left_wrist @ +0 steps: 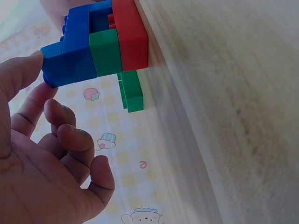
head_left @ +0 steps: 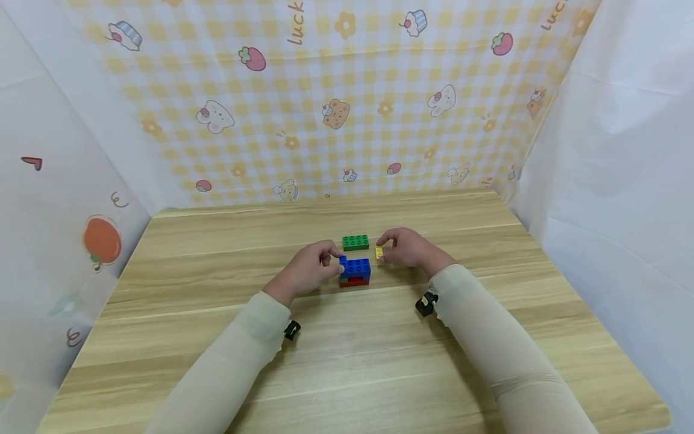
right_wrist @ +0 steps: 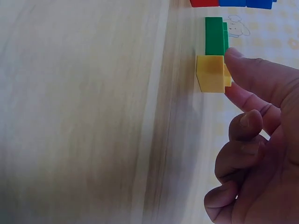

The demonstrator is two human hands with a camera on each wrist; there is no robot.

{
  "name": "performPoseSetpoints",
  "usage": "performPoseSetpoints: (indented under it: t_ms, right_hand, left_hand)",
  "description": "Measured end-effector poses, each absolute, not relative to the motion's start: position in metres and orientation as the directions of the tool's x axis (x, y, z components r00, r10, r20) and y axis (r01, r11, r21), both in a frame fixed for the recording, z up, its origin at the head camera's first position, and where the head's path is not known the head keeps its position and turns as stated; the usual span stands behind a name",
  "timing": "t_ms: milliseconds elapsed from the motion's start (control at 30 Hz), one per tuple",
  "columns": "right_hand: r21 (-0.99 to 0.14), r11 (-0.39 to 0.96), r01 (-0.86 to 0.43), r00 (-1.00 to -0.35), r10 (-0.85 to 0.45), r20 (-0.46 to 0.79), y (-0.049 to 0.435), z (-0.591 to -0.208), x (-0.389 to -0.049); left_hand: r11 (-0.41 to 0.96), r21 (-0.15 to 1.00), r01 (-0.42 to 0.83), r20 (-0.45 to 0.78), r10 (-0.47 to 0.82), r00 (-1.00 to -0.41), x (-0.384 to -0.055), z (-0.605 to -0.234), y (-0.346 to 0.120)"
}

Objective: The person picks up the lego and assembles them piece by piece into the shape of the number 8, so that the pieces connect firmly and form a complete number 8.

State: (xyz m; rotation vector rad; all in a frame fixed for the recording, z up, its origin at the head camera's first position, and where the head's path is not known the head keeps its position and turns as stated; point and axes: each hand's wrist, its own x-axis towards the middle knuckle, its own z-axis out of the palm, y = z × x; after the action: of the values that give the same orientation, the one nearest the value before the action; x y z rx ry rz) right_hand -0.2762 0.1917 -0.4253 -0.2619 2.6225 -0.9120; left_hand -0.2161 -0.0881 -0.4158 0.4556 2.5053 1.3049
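Observation:
A small stack of toy building bricks stands on the table: a red brick (head_left: 362, 283) at the bottom, a green brick (left_wrist: 105, 52) on its left end, and a long blue brick (head_left: 358, 266) across the top with a gap beneath. My left hand (head_left: 311, 267) pinches a small blue brick (left_wrist: 53, 64) on the stack's top left end between thumb and index finger. To the right of the stack, my right hand (head_left: 408, 248) pinches a small yellow brick (right_wrist: 211, 74) between thumb and index finger. The other fingers of both hands are loosely curled.
Behind the stack a loose green brick (head_left: 355, 243) lies on the wood-grain table (head_left: 336, 374). A checked cloth (head_left: 347, 72) hangs along the far edge, and white cloth (head_left: 612, 150) hangs at the sides. Small black devices (head_left: 426, 304) sit at both wrists.

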Motion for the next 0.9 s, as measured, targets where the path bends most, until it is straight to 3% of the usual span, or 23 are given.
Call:
performPoseSetpoints:
  t_ms: [900]
  right_hand:
    - [-0.623,0.765,-0.166,-0.92,-0.347,-0.181,0.189,-0.411,-0.266]
  left_hand:
    - [0.546,0.827,0.137,-0.111,0.396,-0.911,-0.215,-0.413,-0.088]
